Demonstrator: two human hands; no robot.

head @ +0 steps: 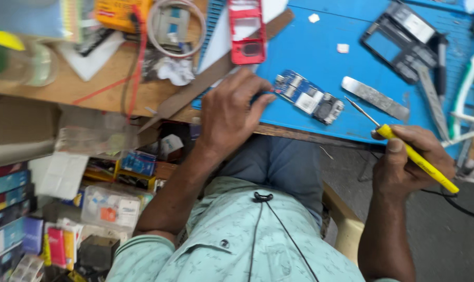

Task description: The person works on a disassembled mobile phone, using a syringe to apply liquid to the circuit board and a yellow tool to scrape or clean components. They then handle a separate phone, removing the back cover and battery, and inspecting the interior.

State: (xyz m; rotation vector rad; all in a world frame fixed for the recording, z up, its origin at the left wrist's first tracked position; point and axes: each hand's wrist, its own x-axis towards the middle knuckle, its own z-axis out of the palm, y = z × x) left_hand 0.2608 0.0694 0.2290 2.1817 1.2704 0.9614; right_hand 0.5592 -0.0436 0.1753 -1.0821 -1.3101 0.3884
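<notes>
the left hand [230,112] sits a little left of the frame's centre in the head view, fingers curled down and pressed onto the near end of a small blue circuit board [307,97], pinning it to the blue mat [320,47]. the right hand [409,162] is at about four o'clock from the board and well apart from it, closed in a pen grip round a yellow soldering iron [422,164]; its thin metal tip [360,110] points toward eleven o'clock and ends just beside the board's right end, whether touching or not i cannot tell. a black cord trails from the iron's rear toward the lower right edge.

the board lies slantwise near the mat's front edge. at three o'clock from it rests a flat metal blade [375,98]. at one o'clock, near the top right, lies a black phone frame [404,39]. at eleven o'clock a red phone shell [246,31] stands lengthwise at the top edge. farther left, at ten o'clock, a white ring of cable [177,26] lies on the bare wooden bench [90,86], with a red wire running beside it. at eight o'clock from the left hand, shelves hold small coloured boxes [7,209]. the person's pale green shirt [237,240] fills the bottom centre.
</notes>
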